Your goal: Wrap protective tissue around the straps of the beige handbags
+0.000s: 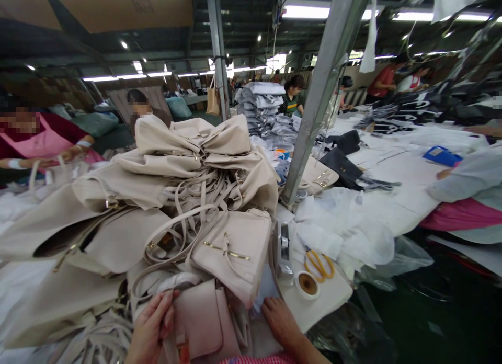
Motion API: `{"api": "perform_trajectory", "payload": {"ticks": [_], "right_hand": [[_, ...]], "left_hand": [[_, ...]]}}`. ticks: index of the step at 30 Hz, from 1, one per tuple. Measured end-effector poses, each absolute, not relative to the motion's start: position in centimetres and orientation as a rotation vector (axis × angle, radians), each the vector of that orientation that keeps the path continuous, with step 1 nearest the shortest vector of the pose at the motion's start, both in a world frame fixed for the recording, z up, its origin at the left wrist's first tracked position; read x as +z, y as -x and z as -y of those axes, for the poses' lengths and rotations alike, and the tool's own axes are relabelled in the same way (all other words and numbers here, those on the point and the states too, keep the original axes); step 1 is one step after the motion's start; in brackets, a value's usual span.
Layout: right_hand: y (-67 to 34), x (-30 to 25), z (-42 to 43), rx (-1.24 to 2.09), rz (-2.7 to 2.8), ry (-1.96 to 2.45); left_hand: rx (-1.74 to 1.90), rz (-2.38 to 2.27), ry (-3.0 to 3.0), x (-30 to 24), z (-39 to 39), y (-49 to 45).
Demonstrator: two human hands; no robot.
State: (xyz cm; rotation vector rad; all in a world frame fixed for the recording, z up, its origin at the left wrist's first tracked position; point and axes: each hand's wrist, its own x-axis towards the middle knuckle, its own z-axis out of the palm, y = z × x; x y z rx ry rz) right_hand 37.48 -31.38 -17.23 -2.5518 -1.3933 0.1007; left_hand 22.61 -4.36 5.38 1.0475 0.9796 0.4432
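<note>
A pale pink handbag point(206, 319) lies right in front of me at the bottom of the head view. My left hand point(151, 325) grips its left edge and strap, fingers curled round them. My right hand point(280, 319) rests at the bag's right side, fingers bent onto white paper or lining point(263, 291) tucked under a cream bag. A tall heap of cream handbags point(196, 191) with loose straps and gold clasps rises just behind both hands.
Yellow-handled scissors point(319, 264), a tape roll point(307, 284) and a tape dispenser point(283, 249) lie right of the heap. A slanted metal post point(321, 87) stands behind them. Black bags point(341, 165) and white sheets cover the long table. Other people work at left, back and right.
</note>
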Motion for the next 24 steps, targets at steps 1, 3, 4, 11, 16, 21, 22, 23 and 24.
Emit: {"api": "perform_trajectory", "payload": {"ticks": [1,3,4,11,16,21,22,23,24], "right_hand": [[-37.5,-17.2,32.2,0.1,1.403,2.546],[-37.4,-17.0,33.5,0.102,1.41,2.536],[-37.3,-16.7,34.0,0.107,1.407,2.532],[-37.5,-14.0,35.2,0.215,1.296,2.491],[-37.8,-14.3,32.9,0.161,1.046,2.627],[-37.6,-14.4,32.4,0.11,0.924,2.638],[-38.0,-14.0,33.2,0.094,0.906,2.625],[-38.6,-13.6,34.4,0.07,0.872,2.619],[-39.5,-13.2,35.8,0.036,0.819,2.623]], "left_hand": [[0.44,-0.976,-1.052,5.4,4.4,-22.6],[0.432,-0.974,-1.06,5.4,4.4,-22.6],[0.429,-0.976,-1.064,5.4,4.4,-22.6],[0.418,-0.964,-1.088,5.4,4.4,-22.6],[0.425,-0.957,-1.077,5.2,4.3,-22.6],[0.428,-0.956,-1.075,4.9,4.2,-22.5],[0.428,-0.954,-1.07,4.9,4.2,-22.4],[0.425,-0.953,-1.065,4.8,4.1,-22.4],[0.423,-0.953,-1.059,4.7,4.1,-22.3]]}}
